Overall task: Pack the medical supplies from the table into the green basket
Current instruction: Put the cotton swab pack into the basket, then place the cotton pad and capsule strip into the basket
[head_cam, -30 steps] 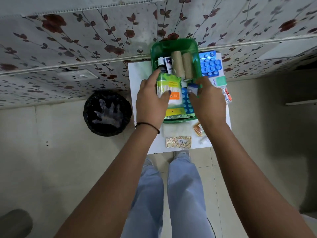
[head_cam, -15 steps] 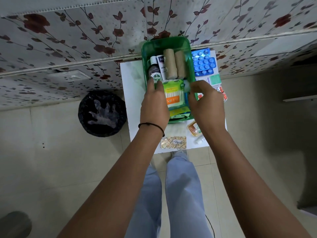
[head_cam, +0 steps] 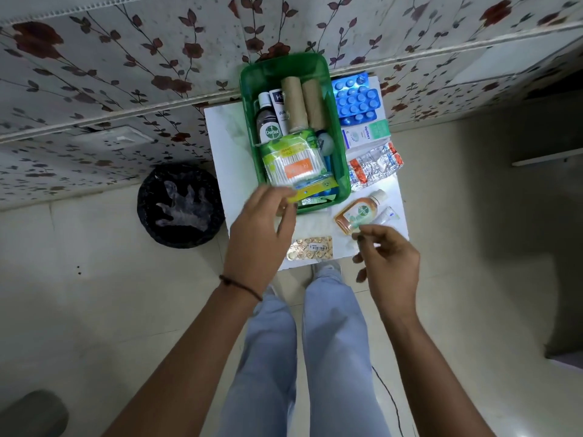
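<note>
Both hands hung empty, fingers loosely spread: the left hand [head_cam: 263,230] at the green basket's [head_cam: 342,171] seven o'clock, the right hand [head_cam: 389,261] below the Dettol bottle [head_cam: 358,214].

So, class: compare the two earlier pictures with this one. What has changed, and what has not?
The left hand let go of the cotton-bud pack, now lying in the green basket. Both hands drew back; the right hand hangs open near the orange bottle. The other supplies stayed put.
</note>
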